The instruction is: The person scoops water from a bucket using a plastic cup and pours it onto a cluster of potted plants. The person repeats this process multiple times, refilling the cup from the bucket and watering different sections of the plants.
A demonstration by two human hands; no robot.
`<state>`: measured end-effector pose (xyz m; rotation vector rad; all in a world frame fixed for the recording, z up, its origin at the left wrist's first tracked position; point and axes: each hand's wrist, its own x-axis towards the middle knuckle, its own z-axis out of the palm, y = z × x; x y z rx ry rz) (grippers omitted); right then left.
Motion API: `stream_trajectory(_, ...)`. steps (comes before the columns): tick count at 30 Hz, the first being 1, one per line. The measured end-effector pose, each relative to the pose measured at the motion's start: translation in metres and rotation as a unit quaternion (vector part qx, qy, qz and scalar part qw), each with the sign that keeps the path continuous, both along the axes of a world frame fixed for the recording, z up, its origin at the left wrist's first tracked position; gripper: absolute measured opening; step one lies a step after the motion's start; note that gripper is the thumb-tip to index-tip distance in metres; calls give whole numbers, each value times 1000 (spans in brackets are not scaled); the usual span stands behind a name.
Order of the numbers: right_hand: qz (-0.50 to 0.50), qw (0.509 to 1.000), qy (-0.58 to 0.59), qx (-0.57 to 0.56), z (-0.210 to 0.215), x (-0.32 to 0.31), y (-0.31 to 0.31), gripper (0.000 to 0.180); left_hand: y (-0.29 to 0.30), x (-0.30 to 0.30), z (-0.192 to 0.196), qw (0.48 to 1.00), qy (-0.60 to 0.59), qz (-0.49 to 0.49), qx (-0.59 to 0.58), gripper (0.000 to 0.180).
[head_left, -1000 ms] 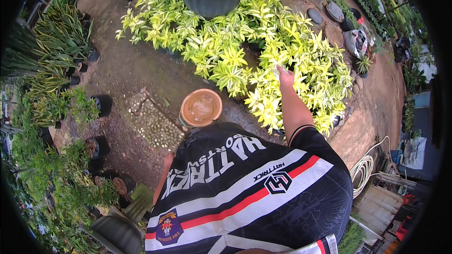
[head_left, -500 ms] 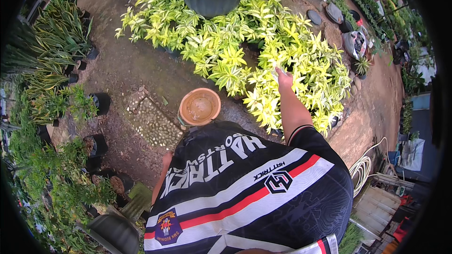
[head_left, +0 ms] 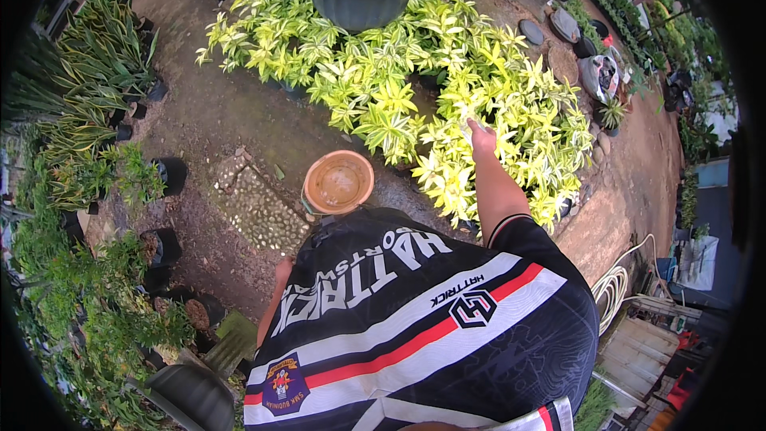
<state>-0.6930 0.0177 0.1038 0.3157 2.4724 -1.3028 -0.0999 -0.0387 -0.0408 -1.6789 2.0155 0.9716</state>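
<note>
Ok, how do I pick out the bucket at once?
Find the yellow-green plants, then the black shirt below. Between them, just right of the pebbled slab, sits the bucket. It's orange-brown, unlike the dark pots.

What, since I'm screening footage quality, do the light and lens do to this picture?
Head view: yellow-green leaves near the right hand glare, fine detail partly washed out; head view: fisheye vignetting blackens the corners; head view: the grey pot looks fairly sharp.
</note>
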Motion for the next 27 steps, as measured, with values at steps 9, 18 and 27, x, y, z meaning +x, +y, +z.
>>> stream_trajectory(9,-10,1000,-10,26,7,4,3,79,0,8,-17,1000,5,6,4,28)
stream_trajectory(18,-10,999,-4,31,4,6,5,81,1,8,-13,1000,3,-7,0,31)
stream_trajectory(27,-2,999,-32,11,-1,3,10,85,1,9,-16,999,12,43,18,31)
